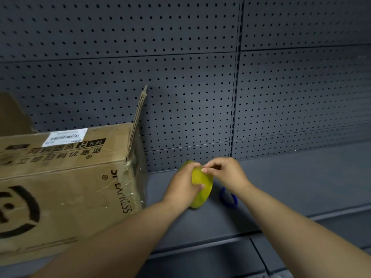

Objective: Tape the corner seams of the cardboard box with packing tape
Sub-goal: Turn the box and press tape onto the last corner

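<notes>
Finding the tape end, I judge: left hand [185, 185] grips the tape roll [207, 188], right hand [224, 171] pinches its rim at twelve o'clock. Next, draw a strip to the cardboard box [66, 187] at nine o'clock.

Both bare arms reach forward, hands meeting.
Left hand [185, 184] curls around the tape roll [204, 190]; right hand [225, 173] pinches its upper edge.

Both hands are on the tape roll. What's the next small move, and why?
Probably peel the free end off the tape roll: the left hand grips it, the right hand pinches its top edge, and no strip reaches the box yet.
</notes>
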The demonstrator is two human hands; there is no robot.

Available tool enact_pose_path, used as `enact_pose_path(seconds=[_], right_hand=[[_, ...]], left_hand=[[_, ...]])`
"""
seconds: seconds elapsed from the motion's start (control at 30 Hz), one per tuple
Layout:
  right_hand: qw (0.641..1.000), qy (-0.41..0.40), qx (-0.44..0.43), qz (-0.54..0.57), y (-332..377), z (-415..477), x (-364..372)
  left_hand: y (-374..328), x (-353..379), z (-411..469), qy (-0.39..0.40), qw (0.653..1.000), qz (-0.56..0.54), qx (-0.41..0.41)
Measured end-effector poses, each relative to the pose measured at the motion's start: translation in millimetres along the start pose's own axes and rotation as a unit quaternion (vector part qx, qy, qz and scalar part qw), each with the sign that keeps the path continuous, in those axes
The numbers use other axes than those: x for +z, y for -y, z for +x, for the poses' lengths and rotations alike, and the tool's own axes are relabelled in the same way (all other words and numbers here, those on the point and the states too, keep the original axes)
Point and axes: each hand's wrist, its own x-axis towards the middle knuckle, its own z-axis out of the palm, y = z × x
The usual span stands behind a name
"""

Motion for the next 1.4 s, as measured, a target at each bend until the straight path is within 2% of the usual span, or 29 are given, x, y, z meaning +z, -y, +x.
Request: enact_pose_path(seconds=[0.13,0.23,0.37,0.53,0.6,0.7,0.77,0.9,1.07,1.17,1.27,1.4], right_hand=[[0.999,-0.040,-0.022,-0.017,0,-7,4],[0.999,-0.036,-0.007,0.014,-1,-16,7],[0.978,-0.022,0.086,0.189,-6,-22,11],[0.956,0.011,0.181,0.231,-11,-19,16],[0.953,-0.006,0.224,0.203,-15,-18,16],[0.951,-0.032,0.299,0.069,-34,-20,8],[0.947,-0.046,0.314,0.046,-44,-21,3],[0.954,-0.129,0.268,0.026,-46,-13,0],[0.964,-0.171,0.204,0.012,-32,-8,-8],[0.970,-0.202,0.135,0.013,-7,-12,-12],[0.972,-0.231,0.027,-0.017,34,-19,-15],[0.974,-0.203,-0.100,-0.032,100,-33,-4]], left_hand=[[1,4,2,-0.017,0.999,0.044,0.000],[0,3,2,-0.033,0.998,0.042,-0.038],[0,6,0,-0.040,0.995,0.091,-0.017],[0,16,-5,-0.041,0.991,0.124,0.013],[2,15,-7,-0.046,0.990,0.130,0.011],[3,8,-8,-0.058,0.988,0.145,0.017],[3,3,-6,-0.050,0.983,0.175,0.032],[5,1,-8,0.007,0.965,0.257,0.044],[17,9,-15,0.087,0.933,0.346,0.036],[21,7,-17,0.094,0.936,0.336,0.050],[23,-1,-30,0.091,0.952,0.283,0.068],[28,-26,-72,0.030,0.978,0.182,0.101]])
